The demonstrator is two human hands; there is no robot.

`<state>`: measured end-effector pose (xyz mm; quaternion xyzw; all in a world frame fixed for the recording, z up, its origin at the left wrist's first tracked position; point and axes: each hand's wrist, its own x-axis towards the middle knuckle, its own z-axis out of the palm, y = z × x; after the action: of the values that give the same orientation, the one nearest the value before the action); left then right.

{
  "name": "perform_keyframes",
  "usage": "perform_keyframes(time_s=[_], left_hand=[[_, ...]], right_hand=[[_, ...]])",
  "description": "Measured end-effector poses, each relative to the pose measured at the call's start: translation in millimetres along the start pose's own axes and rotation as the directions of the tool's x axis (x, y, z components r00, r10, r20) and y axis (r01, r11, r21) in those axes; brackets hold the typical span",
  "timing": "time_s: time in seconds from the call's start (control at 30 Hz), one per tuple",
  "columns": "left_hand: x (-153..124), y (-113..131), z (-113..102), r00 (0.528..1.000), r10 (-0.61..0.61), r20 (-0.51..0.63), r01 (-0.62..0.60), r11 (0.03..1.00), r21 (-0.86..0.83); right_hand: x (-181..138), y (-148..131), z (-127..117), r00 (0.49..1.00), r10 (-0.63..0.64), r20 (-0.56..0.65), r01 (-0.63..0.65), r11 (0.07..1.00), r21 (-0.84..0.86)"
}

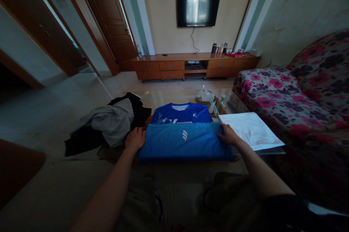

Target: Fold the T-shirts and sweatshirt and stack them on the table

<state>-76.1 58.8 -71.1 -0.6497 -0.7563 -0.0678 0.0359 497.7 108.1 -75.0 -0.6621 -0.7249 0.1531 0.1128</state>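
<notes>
A blue T-shirt (pixel 184 144) lies face up on the glass table, its lower part folded up over the chest so that a lighter blue panel with a white logo shows. Above the fold, the collar and part of the white "MARATHON" print are visible. At the left end of the fold, my left hand (pixel 135 138) is closed on the shirt's edge, fingertips partly hidden. My right hand (pixel 229 134) grips the upper right corner of the fold, thumb towards the middle.
Left of the shirt is a heap of grey and black clothes (pixel 117 123). A flat white packet (pixel 251 130) lies to the right on the glass table (pixel 155 95). Beyond are a flowered sofa (pixel 272 90), a wooden TV cabinet (pixel 171 66) and a wall television (pixel 199 8).
</notes>
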Motion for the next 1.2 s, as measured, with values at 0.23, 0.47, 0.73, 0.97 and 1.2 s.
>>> perform_keyframes(time_s=[0.23,0.47,0.73,0.97,1.2], left_hand=[[-9,55,0,0.975,0.153,-0.163,-0.154,0.988,0.006],[-11,81,25,0.969,0.239,0.06,-0.233,0.968,-0.093],[20,76,30,0.971,0.239,0.002,-0.238,0.966,-0.1],[32,92,19,0.978,0.066,-0.196,-0.075,0.996,-0.039],[19,106,18,0.983,0.154,-0.097,-0.161,0.985,-0.067]], right_hand=[[-15,-45,5,0.988,-0.036,-0.151,0.008,0.983,-0.182],[-21,-78,46,0.999,-0.032,0.002,0.032,0.964,-0.265],[9,-79,47,1.0,-0.012,-0.014,0.008,0.968,-0.252],[23,-82,47,0.999,0.041,-0.022,-0.045,0.968,-0.248],[6,-101,56,0.998,-0.005,-0.055,-0.01,0.964,-0.266]])
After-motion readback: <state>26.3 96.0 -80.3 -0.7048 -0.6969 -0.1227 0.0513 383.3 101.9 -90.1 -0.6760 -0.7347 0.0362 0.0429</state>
